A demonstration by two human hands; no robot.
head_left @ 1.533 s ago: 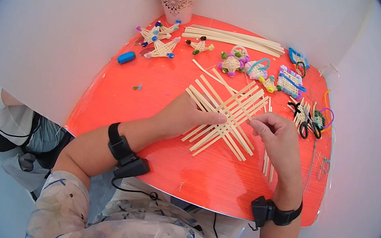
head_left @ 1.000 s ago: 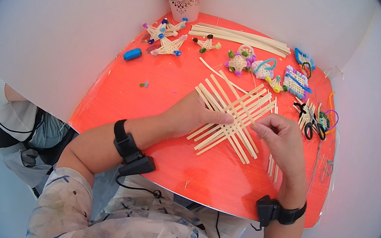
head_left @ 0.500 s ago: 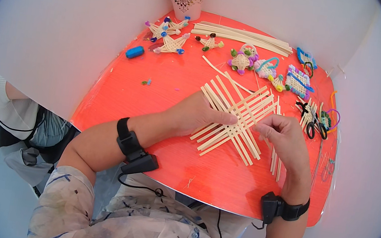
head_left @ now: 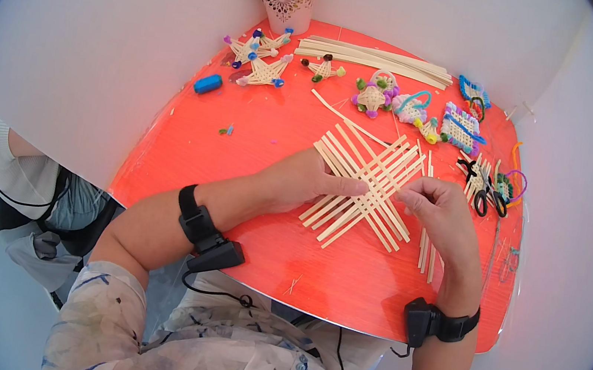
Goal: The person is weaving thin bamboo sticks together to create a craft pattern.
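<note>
A lattice of pale wooden strips (head_left: 378, 205), woven crosswise with long free ends, is held above the red table. My left hand (head_left: 299, 179) grips it from the left, thumb pressed on the woven middle and fingers hidden underneath. At the right side of the lattice, my right hand (head_left: 441, 215) is closed in a pinch, thumb against forefinger. Whether a strip end lies between those fingertips, I cannot make out. Several loose strips (head_left: 425, 256) lie on the table beneath my right hand, and a longer bent strip (head_left: 346, 121) lies behind the lattice.
Along the back of the red table (head_left: 197, 142) lie a bundle of strips (head_left: 373, 59), woven stars (head_left: 265, 71) and a woven square (head_left: 460, 127). Black-handled scissors (head_left: 489, 199) rest at right. A pink pot (head_left: 288, 6) holds pipe cleaners; a blue object (head_left: 208, 83) lies left.
The lattice has turned slightly in my left hand, its lower ends shifting to the right. My right hand keeps its pinch at the lattice's right side.
</note>
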